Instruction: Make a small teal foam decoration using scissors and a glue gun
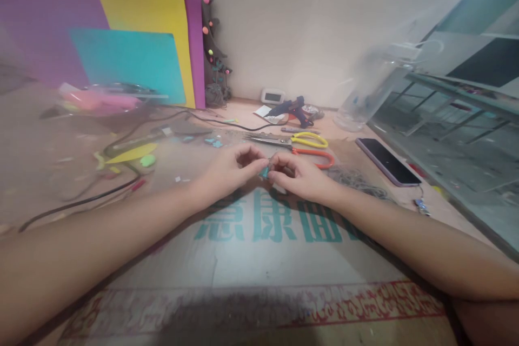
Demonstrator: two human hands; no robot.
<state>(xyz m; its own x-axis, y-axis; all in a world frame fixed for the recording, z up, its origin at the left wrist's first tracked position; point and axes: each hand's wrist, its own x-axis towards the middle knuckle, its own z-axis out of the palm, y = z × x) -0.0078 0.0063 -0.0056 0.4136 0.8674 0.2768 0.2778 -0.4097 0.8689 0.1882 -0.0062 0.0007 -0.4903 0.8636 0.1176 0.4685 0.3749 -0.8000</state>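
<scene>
A small teal-blue piece [264, 172] is pinched between the fingertips of both hands, close above the printed cardboard sheet [259, 265]. Thumb and forefinger of my left hand [243, 165] close on its left side. From the other side, my right hand [298, 174] grips it with the fingers curled. The fingers partly cover the piece, so its exact kind does not show. Just beyond the hands lie yellow-handled scissors [310, 139] and orange-handled scissors [320, 157]. Several light-blue scraps [213, 141] rest beyond my left hand.
A dark glue gun [298, 111] and a white digital device [272, 96] lie at the back. At right are a phone [387, 162], a coil of grey wire [359, 183] and a clear plastic jug [363, 92]. A black cable [81, 203] crosses the left side. Coloured sheets [133, 59] stand behind.
</scene>
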